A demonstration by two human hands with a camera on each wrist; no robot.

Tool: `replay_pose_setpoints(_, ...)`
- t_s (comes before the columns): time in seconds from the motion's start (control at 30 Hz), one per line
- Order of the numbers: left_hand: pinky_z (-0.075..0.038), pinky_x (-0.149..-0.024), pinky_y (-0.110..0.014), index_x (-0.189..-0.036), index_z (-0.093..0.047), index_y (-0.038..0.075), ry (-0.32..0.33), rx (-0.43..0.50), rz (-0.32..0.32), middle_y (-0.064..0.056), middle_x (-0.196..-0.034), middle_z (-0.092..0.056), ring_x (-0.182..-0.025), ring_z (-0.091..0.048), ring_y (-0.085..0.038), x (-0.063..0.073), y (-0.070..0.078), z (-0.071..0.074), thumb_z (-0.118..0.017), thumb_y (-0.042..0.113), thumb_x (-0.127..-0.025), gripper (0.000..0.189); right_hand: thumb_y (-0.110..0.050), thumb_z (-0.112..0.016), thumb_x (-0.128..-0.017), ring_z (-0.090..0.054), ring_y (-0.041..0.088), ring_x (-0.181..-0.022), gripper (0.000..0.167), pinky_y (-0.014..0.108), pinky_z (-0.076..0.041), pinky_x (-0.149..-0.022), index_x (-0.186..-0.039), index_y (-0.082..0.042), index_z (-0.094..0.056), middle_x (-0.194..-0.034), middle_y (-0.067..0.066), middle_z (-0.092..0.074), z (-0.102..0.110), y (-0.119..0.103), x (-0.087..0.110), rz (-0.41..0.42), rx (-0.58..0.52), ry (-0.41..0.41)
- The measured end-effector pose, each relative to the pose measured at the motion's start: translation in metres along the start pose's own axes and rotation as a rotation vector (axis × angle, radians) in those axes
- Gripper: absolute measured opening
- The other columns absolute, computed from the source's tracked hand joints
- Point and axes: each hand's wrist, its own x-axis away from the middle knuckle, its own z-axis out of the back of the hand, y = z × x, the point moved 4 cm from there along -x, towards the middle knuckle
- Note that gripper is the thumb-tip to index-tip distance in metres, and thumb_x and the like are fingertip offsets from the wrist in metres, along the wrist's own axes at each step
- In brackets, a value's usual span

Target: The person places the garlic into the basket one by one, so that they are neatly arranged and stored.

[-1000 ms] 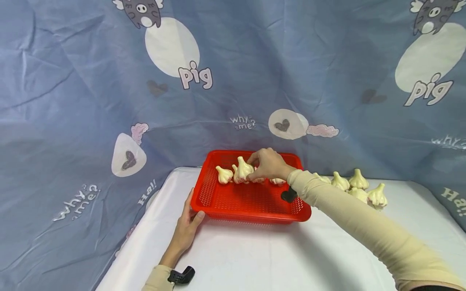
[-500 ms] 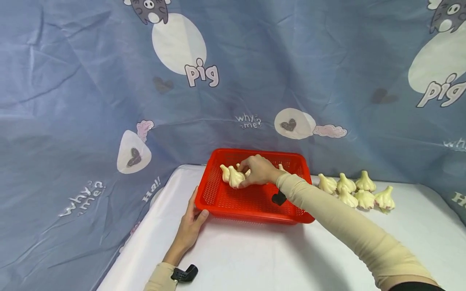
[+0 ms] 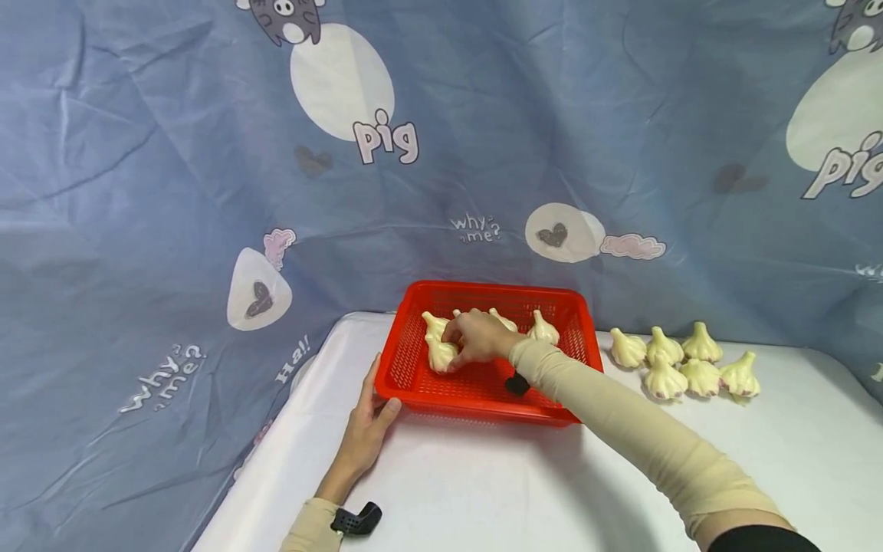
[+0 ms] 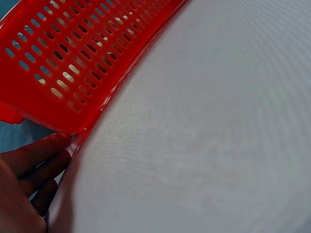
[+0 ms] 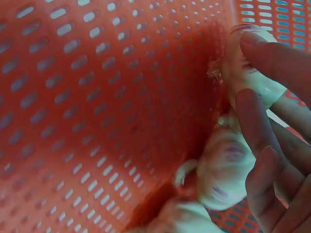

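In the head view, my right hand (image 3: 480, 337) pinches a pale garlic bulb (image 3: 441, 357) low in the left part of a red perforated basket (image 3: 483, 412). Thumb and fingers press on that garlic bulb (image 5: 238, 68) in the right wrist view, with other bulbs (image 5: 226, 170) close beside it. Behind the hand, more garlic bulbs (image 3: 543, 330) sit along the basket's back, some partly hidden. My left hand (image 3: 366, 429) rests against the basket's front left corner, its thumb at the front. The left wrist view shows its fingers (image 4: 36, 155) extended, touching the corner.
Several garlic bulbs (image 3: 702, 378) stand grouped on the white tablecloth (image 3: 497, 491) to the right of the basket. A blue printed cloth (image 3: 428, 199) hangs right behind the table.
My right hand has moved left and lower in the basket, bringing the garlic bulb from above the others down toward the left side. My left hand stays at the corner.
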Motion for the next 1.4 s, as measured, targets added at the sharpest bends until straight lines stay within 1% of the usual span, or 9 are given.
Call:
replay_pose_setpoints(0.1,-0.045,-0.115,-0.054,-0.172,-0.016,0.034,0.001,-0.005,0.001,-0.013,-0.157,-0.057,-0.13,-0.067,-0.026,0.0,0.0,-0.001,-0.061,0.019,-0.105,0.082,-0.039,-0.098,-0.072,-0.069,0.01,-0.086,0.045,0.041,-0.056,-0.084,-0.109,-0.021,-0.08,-0.095,-0.01,-0.078,-0.005,-0.001,-0.001,0.018,0.021,0.002)
replay_pose_setpoints(0.23,-0.044,-0.116,-0.056,-0.172,-0.017,0.034,0.002,-0.006,0.002,-0.014,-0.155,-0.059,-0.13,-0.066,-0.026,0.001,0.0,-0.001,-0.061,0.02,-0.105,0.082,-0.041,-0.097,-0.074,-0.066,0.014,-0.083,0.042,0.035,-0.056,-0.075,-0.106,-0.02,-0.079,-0.092,-0.009,-0.076,-0.008,-0.002,-0.002,0.029,0.04,0.023)
replay_pose_setpoints(0.4,-0.041,-0.116,-0.063,-0.171,-0.017,0.035,0.0,0.007,0.0,-0.014,-0.155,-0.059,-0.131,-0.066,-0.029,0.001,0.0,0.0,-0.061,0.02,-0.104,0.082,-0.044,-0.095,-0.076,-0.062,0.013,-0.08,0.038,0.034,-0.052,-0.071,-0.101,-0.022,-0.077,-0.085,-0.011,-0.071,-0.011,-0.003,-0.004,0.029,0.041,0.05)
replay_pose_setpoints(0.57,-0.041,-0.115,-0.064,-0.171,-0.017,0.035,0.002,0.004,-0.011,-0.014,-0.155,-0.059,-0.131,-0.067,-0.031,0.001,0.001,0.001,-0.061,0.02,-0.104,0.082,-0.047,-0.094,-0.075,-0.061,0.011,-0.077,0.039,0.035,-0.051,-0.07,-0.101,-0.023,-0.078,-0.082,-0.012,-0.071,-0.013,-0.002,-0.004,0.011,0.034,0.075)
replay_pose_setpoints(0.7,-0.043,-0.114,-0.063,-0.172,-0.017,0.034,0.006,0.002,-0.018,-0.015,-0.154,-0.06,-0.129,-0.068,-0.031,0.001,0.001,0.001,-0.061,0.019,-0.104,0.081,-0.049,-0.093,-0.077,-0.063,0.009,-0.076,0.043,0.033,-0.053,-0.07,-0.106,-0.02,-0.078,-0.086,-0.008,-0.075,-0.016,0.001,-0.005,-0.005,0.009,0.078)
replay_pose_setpoints(0.83,-0.043,-0.116,-0.059,-0.171,-0.016,0.037,-0.003,0.013,0.001,-0.012,-0.156,-0.059,-0.131,-0.067,-0.028,0.001,0.001,0.0,-0.061,0.019,-0.104,0.083,-0.048,-0.092,-0.079,-0.066,0.006,-0.077,0.044,0.031,-0.054,-0.072,-0.108,-0.019,-0.078,-0.087,-0.008,-0.078,-0.019,0.005,-0.006,-0.017,-0.016,0.085)
replay_pose_setpoints(0.97,-0.044,-0.116,-0.056,-0.17,-0.016,0.04,-0.003,0.009,0.013,-0.009,-0.157,-0.057,-0.132,-0.066,-0.026,0.001,0.002,0.0,-0.062,0.02,-0.104,0.083,-0.046,-0.093,-0.079,-0.068,0.005,-0.078,0.044,0.03,-0.056,-0.073,-0.109,-0.019,-0.078,-0.088,-0.009,-0.079,-0.019,0.006,-0.007,-0.006,-0.043,0.098)
replay_pose_setpoints(1.2,-0.043,-0.114,-0.062,-0.171,-0.016,0.037,-0.003,0.01,-0.008,-0.013,-0.16,-0.054,-0.132,-0.066,-0.032,0.0,0.001,0.0,-0.061,0.019,-0.104,0.083,-0.047,-0.093,-0.079,-0.072,0.006,-0.083,0.047,0.029,-0.057,-0.077,-0.113,-0.017,-0.078,-0.093,-0.006,-0.081,-0.016,0.005,-0.005,-0.005,-0.069,0.085)
replay_pose_setpoints(1.4,-0.045,-0.115,-0.056,-0.172,-0.015,0.035,-0.001,-0.006,-0.014,-0.014,-0.157,-0.057,-0.13,-0.067,-0.027,0.0,-0.001,0.0,-0.061,0.019,-0.104,0.083,-0.045,-0.091,-0.082,-0.075,0.011,-0.09,0.048,0.032,-0.059,-0.083,-0.116,-0.014,-0.078,-0.098,-0.003,-0.082,-0.014,0.005,-0.005,-0.006,-0.101,0.052)
